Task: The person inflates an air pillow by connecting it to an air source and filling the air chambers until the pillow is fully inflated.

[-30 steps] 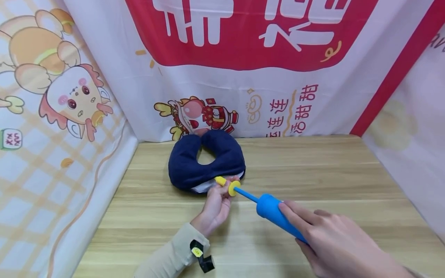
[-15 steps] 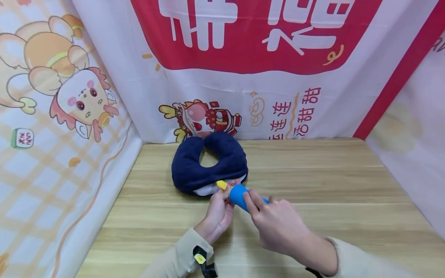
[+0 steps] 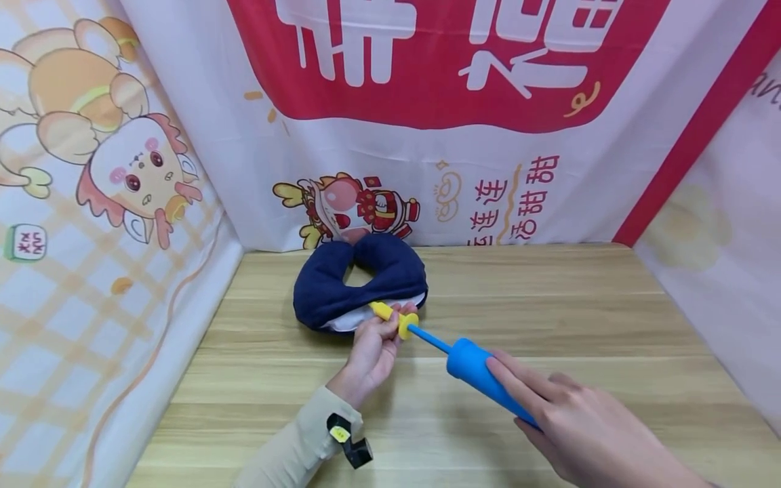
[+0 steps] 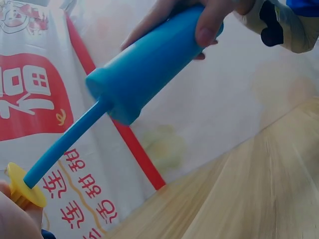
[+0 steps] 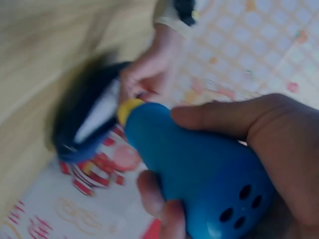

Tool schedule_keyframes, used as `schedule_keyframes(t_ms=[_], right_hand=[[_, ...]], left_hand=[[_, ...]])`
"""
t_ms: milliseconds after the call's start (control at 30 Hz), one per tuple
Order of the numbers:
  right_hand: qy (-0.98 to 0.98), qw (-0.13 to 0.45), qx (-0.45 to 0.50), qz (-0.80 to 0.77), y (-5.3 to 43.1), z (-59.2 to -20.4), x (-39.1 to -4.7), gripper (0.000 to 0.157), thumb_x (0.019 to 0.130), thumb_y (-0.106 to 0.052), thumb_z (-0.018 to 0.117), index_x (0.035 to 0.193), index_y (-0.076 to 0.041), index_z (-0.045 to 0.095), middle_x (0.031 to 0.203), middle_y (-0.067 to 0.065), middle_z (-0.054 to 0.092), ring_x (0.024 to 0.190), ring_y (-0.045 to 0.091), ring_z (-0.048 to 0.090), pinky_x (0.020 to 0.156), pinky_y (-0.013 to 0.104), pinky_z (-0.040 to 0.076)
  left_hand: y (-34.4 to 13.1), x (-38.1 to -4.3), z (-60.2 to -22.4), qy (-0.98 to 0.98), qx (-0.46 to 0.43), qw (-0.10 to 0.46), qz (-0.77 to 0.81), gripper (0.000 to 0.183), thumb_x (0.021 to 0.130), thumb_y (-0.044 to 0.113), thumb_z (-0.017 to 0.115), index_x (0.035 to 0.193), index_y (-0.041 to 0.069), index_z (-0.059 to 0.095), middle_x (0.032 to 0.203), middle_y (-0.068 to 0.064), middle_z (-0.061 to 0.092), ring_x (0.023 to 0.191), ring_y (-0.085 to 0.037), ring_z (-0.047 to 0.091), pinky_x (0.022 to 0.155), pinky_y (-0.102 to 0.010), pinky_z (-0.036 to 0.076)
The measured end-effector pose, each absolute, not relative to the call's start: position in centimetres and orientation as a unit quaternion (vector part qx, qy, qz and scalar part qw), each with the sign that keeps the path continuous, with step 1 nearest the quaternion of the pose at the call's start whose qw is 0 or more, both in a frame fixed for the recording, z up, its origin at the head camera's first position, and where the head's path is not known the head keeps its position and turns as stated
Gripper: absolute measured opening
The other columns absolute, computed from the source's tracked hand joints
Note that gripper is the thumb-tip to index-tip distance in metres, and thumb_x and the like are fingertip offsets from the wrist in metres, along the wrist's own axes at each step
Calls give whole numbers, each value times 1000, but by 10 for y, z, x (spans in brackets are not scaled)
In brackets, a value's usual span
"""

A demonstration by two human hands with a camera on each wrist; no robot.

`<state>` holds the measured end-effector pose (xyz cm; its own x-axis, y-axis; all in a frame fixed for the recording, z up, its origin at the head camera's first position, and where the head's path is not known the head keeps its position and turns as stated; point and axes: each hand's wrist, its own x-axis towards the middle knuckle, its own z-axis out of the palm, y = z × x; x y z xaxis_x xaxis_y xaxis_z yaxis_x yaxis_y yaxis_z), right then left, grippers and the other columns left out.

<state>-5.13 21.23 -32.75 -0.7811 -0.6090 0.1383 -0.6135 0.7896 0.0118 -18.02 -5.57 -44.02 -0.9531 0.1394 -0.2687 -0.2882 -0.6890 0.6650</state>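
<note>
A navy U-shaped neck pillow [image 3: 393, 261] lies on the table, its front seam parted over a white inner lining [image 3: 350, 318]. My left hand [image 3: 369, 352] pinches the yellow nozzle end [image 3: 383, 310] of a blue hand pump [image 3: 482, 376] at that opening. Whether the nozzle tip sits in a valve is hidden. My right hand [image 3: 586, 420] grips the pump's blue barrel, drawn back so that the thin blue rod [image 3: 430, 337] shows behind the yellow flange [image 4: 25, 184]. In the blurred right wrist view, small holes mark the barrel's end [image 5: 241, 206].
The wood-grain table [image 3: 549, 298] stretches to the right of the pillow. A printed white and red cloth [image 3: 451, 156] hangs along the back, and another printed cloth [image 3: 122, 271] borders the left. A black wrist strap [image 3: 348, 434] is on the left sleeve.
My right hand pushed the pump barrel in against the yellow flange half a second ago, then drew it back out to the right. My left hand stays at the nozzle.
</note>
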Motion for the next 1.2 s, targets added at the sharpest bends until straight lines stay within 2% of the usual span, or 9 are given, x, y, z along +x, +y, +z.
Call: schedule_keyframes(t_ms=[133,167,267,400,533,633,767,1000,1200], right_hand=[[-952,38,303,6,218,-318,-41,87,83,-57,66,154,-33,21,137,-7,59,74,4,62,54,21,54],[-951,46,305,3,217,-316,-40,87,82,-56,67,153,-31,24,137,-6,59,73,5,63,53,21,53],[-952,81,294,-20,199,-313,-38,81,81,-48,73,150,-26,36,137,-6,59,71,7,61,46,20,47],[-953,118,278,-35,162,-319,-35,83,70,-34,74,145,-14,44,142,0,55,74,17,62,39,23,40],[-944,170,280,-26,137,-332,-44,82,64,-27,72,140,-6,49,138,8,57,71,25,64,38,30,43],[-938,196,283,-27,128,-337,-59,76,62,-25,72,134,-6,55,130,7,62,64,25,62,41,33,45],[-937,169,305,-25,128,-341,-73,78,58,-25,74,131,-5,57,124,7,64,58,24,61,44,35,46],[-930,123,345,-39,165,-339,-64,76,78,-26,78,145,-14,44,141,2,55,72,22,66,51,29,54],[-942,96,322,-10,198,-325,-41,91,75,-35,82,151,-24,33,142,-6,54,67,6,53,46,14,43]], left_hand=[[-54,-180,-436,378,-87,107,915,28,98,2,50,124,-4,43,107,-4,70,102,-10,68,93,-21,52],[-53,-179,-435,378,-86,107,915,27,98,3,49,123,-4,43,106,-3,70,102,-10,68,93,-21,52],[-48,-176,-430,375,-94,114,915,28,100,7,47,126,-3,43,110,-3,70,105,-9,67,94,-21,52],[-44,-170,-420,378,-100,107,914,35,102,9,43,135,-4,39,115,-3,67,108,-9,65,96,-21,51],[-43,-166,-416,385,-81,90,915,39,102,13,45,136,-5,38,118,-3,66,111,-9,64,96,-20,50],[-40,-161,-423,393,-77,106,910,34,102,15,46,129,-4,42,116,-2,66,110,-9,63,95,-19,50],[-37,-154,-439,403,-95,146,898,30,101,13,46,126,-4,47,115,-1,68,107,-8,64,93,-19,51],[-51,-166,-444,389,-105,121,907,43,97,4,53,134,-10,37,109,-6,71,103,-12,68,93,-24,53],[-60,-174,-437,380,-100,130,910,48,98,3,51,140,-8,32,115,-6,68,108,-13,67,97,-26,51]])
